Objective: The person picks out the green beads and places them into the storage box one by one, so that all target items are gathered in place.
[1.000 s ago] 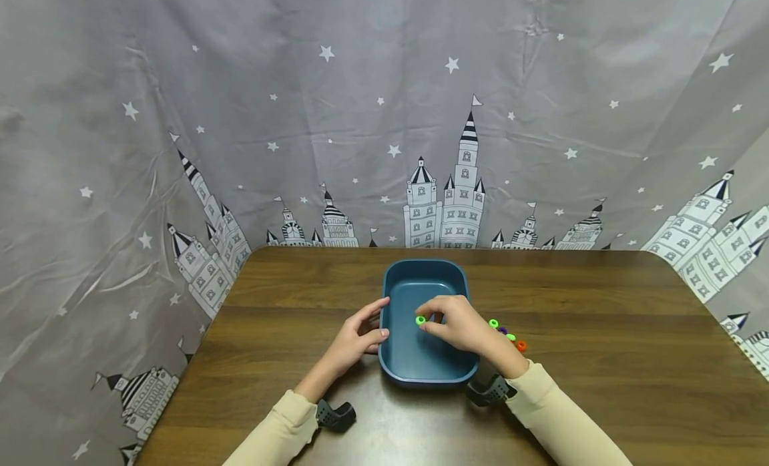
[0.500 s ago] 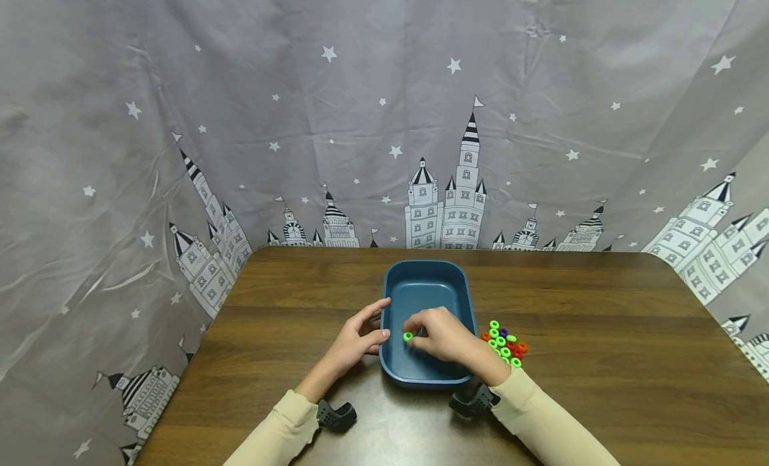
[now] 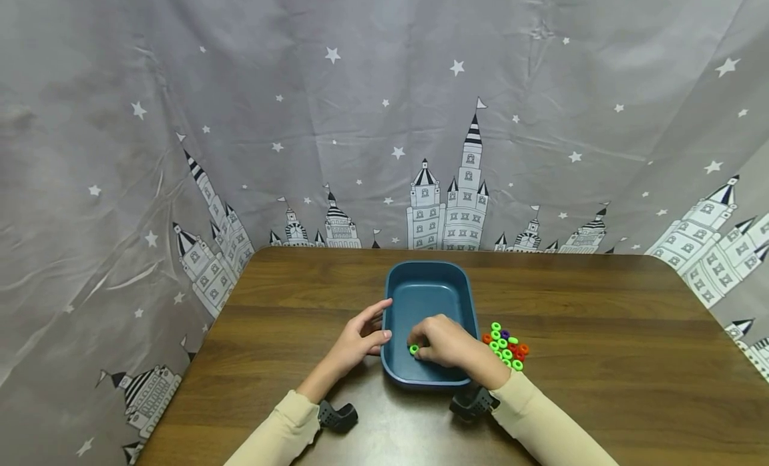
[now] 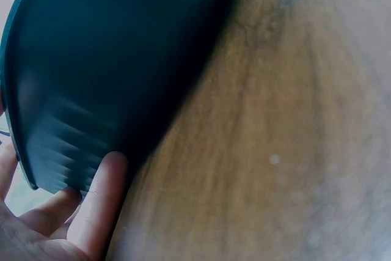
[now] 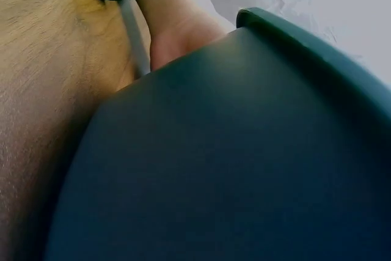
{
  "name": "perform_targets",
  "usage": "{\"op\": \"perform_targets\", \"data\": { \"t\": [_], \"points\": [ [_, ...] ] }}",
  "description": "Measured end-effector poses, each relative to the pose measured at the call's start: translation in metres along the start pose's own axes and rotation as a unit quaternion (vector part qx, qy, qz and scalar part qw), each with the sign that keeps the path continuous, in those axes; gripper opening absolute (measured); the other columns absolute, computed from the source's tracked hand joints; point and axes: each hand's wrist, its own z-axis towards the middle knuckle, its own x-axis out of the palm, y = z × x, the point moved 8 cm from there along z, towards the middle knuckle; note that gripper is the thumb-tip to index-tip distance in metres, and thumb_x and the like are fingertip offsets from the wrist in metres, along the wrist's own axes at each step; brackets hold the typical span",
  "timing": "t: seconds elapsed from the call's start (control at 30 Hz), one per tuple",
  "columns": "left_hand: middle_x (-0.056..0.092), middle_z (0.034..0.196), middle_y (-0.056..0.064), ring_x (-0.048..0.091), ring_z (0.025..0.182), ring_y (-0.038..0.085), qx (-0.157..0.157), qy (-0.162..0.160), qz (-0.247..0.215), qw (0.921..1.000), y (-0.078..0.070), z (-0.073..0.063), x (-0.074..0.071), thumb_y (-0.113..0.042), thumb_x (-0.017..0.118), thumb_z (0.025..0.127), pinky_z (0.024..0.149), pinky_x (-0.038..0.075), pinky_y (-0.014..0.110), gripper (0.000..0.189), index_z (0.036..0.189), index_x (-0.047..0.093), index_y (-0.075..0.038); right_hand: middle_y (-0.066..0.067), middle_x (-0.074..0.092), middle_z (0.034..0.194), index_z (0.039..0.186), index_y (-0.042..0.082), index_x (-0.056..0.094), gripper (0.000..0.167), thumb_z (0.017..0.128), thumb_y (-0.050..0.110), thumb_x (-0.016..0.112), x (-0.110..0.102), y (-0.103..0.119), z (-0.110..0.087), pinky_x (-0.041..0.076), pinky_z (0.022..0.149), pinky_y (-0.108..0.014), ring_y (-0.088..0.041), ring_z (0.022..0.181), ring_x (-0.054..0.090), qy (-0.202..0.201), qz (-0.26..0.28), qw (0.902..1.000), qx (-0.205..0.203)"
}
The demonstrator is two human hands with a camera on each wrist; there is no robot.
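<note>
A deep blue rectangular dish stands on the table. My left hand holds its left side, thumb and forefinger at the rim. The left wrist view shows other fingers against the dish's outer wall. Inside the dish, low over its floor, my right hand pinches a bright green ring-shaped bead between thumb and fingers. The dish wall fills much of the right wrist view and hides the right fingers there.
Several green, red, orange and purple beads lie in a loose group right of the dish, beside my right forearm. The brown wooden table ends at a grey curtain printed with castles and stars.
My right hand has moved left and nearer with the green bead, lower into the dish. More of the bead group now shows beside the forearm. The left hand stays at the dish.
</note>
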Motion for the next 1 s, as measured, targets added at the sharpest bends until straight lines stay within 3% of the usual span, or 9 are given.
{"op": "perform_targets", "data": {
  "t": [0.2, 0.67, 1.0],
  "points": [
    [0.038, 0.156, 0.034, 0.047, 0.138, 0.053, -0.001, -0.002, -0.001, 1.0, 0.0015, -0.0009, 0.0005, -0.009, 0.061, 0.099, 0.08, 0.064, 0.034, 0.066, 0.158, 0.034, -0.006, 0.002, 0.07, 0.078, 0.096, 0.008, 0.079, 0.011, 0.085, 0.007, 0.078, 0.0016, 0.0007, -0.0008, 0.046, 0.062, -0.021, -0.004, 0.069, 0.053, 0.005, 0.002, 1.0, -0.003],
    [0.038, 0.157, 0.033, 0.048, 0.137, 0.052, -0.005, -0.005, 0.005, 1.0, 0.0003, -0.0002, -0.0016, -0.01, 0.06, 0.099, 0.081, 0.064, 0.036, 0.065, 0.159, 0.034, -0.007, 0.0, 0.073, 0.082, 0.098, 0.007, 0.08, 0.012, 0.086, 0.007, 0.078, 0.0004, 0.0004, 0.0007, 0.049, 0.064, -0.022, -0.006, 0.072, 0.055, 0.008, 0.005, 1.0, 0.001],
    [0.036, 0.158, 0.033, 0.047, 0.138, 0.053, -0.005, -0.001, 0.008, 1.0, -0.0009, -0.0003, -0.0001, -0.01, 0.061, 0.099, 0.082, 0.064, 0.036, 0.066, 0.159, 0.033, -0.007, 0.003, 0.067, 0.075, 0.1, 0.006, 0.079, 0.015, 0.085, 0.008, 0.079, -0.001, -0.0012, -0.0009, 0.045, 0.061, -0.021, -0.005, 0.069, 0.053, -0.004, 0.01, 0.9999, 0.007]
  ]
}}
